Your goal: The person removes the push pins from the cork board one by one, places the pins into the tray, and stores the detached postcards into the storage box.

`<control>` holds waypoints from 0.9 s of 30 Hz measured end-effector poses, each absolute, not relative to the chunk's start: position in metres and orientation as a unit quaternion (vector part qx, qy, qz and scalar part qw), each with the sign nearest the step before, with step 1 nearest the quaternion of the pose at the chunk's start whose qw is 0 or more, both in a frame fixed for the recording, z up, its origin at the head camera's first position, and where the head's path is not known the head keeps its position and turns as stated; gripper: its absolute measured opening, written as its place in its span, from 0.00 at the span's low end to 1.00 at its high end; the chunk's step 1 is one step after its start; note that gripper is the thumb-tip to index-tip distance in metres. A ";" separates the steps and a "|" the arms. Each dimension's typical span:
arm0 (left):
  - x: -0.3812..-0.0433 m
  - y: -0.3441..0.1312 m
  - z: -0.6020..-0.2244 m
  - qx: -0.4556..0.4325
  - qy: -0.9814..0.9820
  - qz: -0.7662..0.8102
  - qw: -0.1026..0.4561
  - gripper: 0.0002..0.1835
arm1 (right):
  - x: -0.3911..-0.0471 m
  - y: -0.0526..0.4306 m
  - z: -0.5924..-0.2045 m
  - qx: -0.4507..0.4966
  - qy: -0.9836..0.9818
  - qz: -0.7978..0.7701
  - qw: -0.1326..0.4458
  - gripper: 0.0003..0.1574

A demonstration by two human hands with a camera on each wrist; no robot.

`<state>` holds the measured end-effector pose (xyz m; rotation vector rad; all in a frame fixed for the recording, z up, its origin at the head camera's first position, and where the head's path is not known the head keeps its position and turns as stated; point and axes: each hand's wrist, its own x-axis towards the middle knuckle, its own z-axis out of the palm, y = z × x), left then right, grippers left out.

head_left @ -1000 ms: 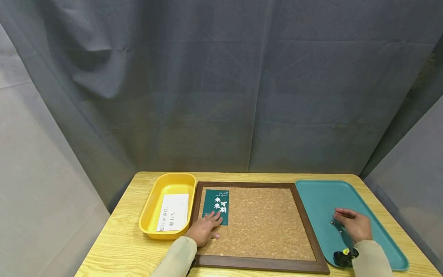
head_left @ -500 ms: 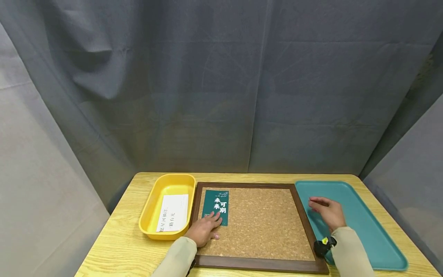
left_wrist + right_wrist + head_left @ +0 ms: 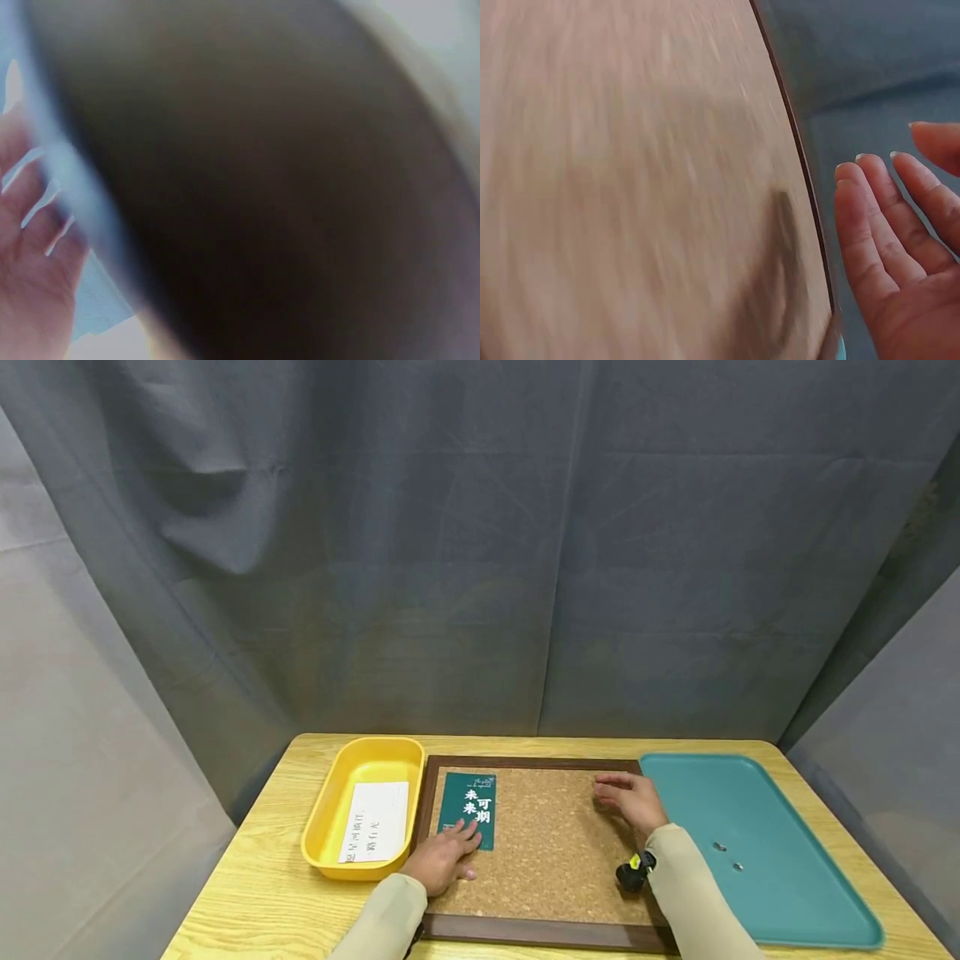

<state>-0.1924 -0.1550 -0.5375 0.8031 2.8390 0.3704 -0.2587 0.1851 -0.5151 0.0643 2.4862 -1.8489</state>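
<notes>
In the head view my left hand [image 3: 442, 857] rests on the lower part of a dark green card [image 3: 480, 789] with white lettering. The card lies at the left of a cork board [image 3: 555, 843] in a dark brown frame. My right hand [image 3: 634, 802] is over the board's upper right part, thumb and fingertips toward the left. The right wrist view shows fingers [image 3: 877, 247] fairly straight and the thumb near them; whether something small sits between them I cannot make out. Beside the board, two small shiny pieces [image 3: 720, 847] lie on a teal tray [image 3: 817, 893].
A yellow bin [image 3: 322, 814] stands left of the board, holding a white card [image 3: 375, 818] with handwriting. The wooden table [image 3: 247, 885] ends at a grey curtain [image 3: 450, 568] behind. A dark blurred shape fills most of the left wrist view.
My right hand has moved left from above the teal tray to over the board's right side, uncovering the small shiny pieces. The left hand has stayed on the green card.
</notes>
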 end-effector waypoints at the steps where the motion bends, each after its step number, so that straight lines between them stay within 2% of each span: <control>1: -0.192 -0.155 -0.538 0.270 0.951 0.125 0.083 0.36 | -0.261 0.179 -0.516 0.019 0.801 -0.598 0.024 0.24; 11: -0.193 -0.155 -0.537 0.267 0.951 0.130 0.089 0.36 | -0.276 0.123 -0.521 0.005 0.751 -0.657 0.075 0.22; 27: -0.193 -0.154 -0.535 0.257 0.954 0.124 0.095 0.36 | -0.286 0.068 -0.524 0.030 0.668 -0.733 0.128 0.23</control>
